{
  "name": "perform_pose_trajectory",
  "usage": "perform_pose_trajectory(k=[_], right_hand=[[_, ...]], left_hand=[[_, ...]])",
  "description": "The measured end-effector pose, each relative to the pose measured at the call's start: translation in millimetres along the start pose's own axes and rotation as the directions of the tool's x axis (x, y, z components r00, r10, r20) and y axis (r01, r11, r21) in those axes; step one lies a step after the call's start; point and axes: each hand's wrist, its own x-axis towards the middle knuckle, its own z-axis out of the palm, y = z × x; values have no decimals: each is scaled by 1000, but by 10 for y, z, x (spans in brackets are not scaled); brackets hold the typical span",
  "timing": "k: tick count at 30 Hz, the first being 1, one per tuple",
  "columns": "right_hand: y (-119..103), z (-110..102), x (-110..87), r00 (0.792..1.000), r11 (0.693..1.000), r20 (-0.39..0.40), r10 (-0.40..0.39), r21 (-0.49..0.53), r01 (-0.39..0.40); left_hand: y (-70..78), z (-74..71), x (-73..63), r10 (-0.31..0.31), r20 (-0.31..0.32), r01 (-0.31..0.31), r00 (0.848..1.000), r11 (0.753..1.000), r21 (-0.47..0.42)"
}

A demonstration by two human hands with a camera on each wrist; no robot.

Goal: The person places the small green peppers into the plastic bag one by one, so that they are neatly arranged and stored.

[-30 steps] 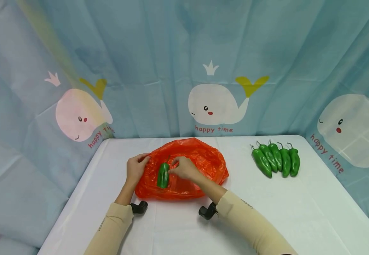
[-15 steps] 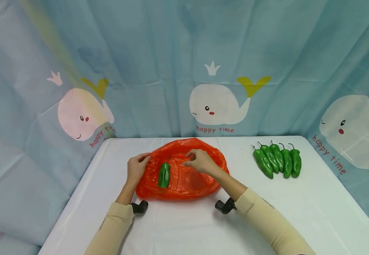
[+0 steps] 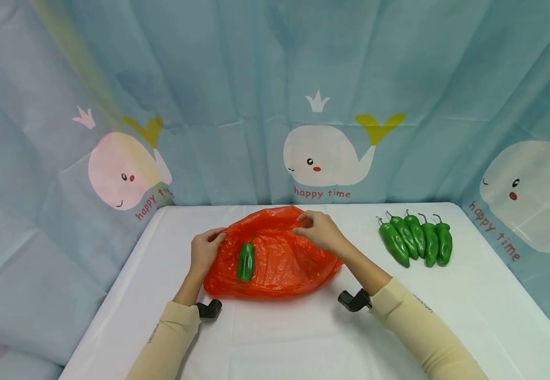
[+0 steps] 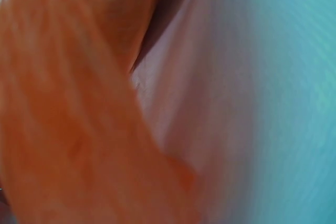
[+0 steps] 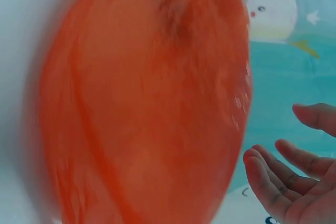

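Observation:
A thin red plastic bag [image 3: 281,266] lies spread with its mouth facing up on the white table. One green pepper [image 3: 245,262] rests inside at the bag's left, its stem pointing away. My left hand [image 3: 203,252] pinches the bag's left rim. Over the far right rim hovers my right hand [image 3: 322,230], its fingers loosely bent around nothing. In the right wrist view that right hand [image 5: 294,182] is apart from the bag [image 5: 152,103], with a gap between thumb and fingers. Blurred bag plastic [image 4: 79,119] fills much of the left wrist view, where the pinching fingertips cannot be made out.
Several green peppers [image 3: 416,243] lie side by side at the table's far right, stems to the back. The white table [image 3: 293,343] meets a blue curtain [image 3: 237,105] printed with whales behind and at both sides. A black wrist camera [image 3: 353,301] sits under each wrist.
My right hand has moved away from the pepper in the bag, to the right and farther back, holding nothing. The pepper stays in the bag. My left hand keeps its pinch on the rim.

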Motion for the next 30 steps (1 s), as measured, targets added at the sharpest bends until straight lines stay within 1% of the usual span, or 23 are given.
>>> perform_pose_trajectory(k=[4, 7, 12, 16, 24, 30], right_hand=[[70, -114, -16, 1000, 1000, -23, -6, -12, 6], [117, -201, -23, 999, 1000, -51, 8, -17, -9], [214, -342, -40, 995, 998, -98, -2, -65, -4], [340, -446, -46, 992, 994, -127, -2, -106, -11], [616, -624, -92, 988, 987, -153, -4, -157, -21], [761, -699, -133, 984, 982, -178, 10, -184, -43]], left_hand=[[-12, 0, -8, -12, 8, 12, 1000, 1000, 1], [-19, 1, -10, -14, 8, 14, 1000, 1000, -5], [-27, 1, -8, -12, 2, 12, 1000, 1000, -15], [-20, -1, -15, -12, 5, 12, 1000, 1000, -17], [17, -10, -31, -16, 5, 16, 1000, 1000, -23], [-2, -7, -38, 4, -15, -4, 1000, 1000, -5]])
